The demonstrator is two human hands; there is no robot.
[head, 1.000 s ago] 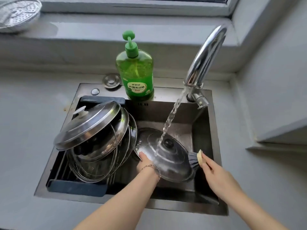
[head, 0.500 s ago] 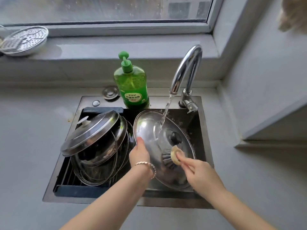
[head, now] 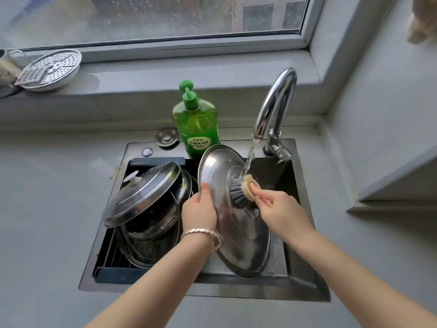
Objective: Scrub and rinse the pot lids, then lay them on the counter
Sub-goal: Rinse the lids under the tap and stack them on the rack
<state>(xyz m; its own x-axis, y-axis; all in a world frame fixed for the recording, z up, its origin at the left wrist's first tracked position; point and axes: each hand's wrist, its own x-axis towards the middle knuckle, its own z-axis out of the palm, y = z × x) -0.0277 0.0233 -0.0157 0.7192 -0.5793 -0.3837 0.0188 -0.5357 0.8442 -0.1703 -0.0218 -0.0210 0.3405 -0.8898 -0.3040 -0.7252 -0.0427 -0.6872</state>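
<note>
A steel pot lid (head: 227,209) is gripped upright over the sink (head: 305,278) by the left hand (head: 198,209) and scrubbed under running water by a brush (head: 243,190) pinched in the right hand (head: 279,209). Rinsing likely comes next, then laying it on the tabletop (head: 47,209).

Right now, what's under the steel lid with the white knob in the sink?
More shiny round lids stand in a dark drain rack beneath the white-knobbed steel lid; it covers their tops, hiding their number.
</note>
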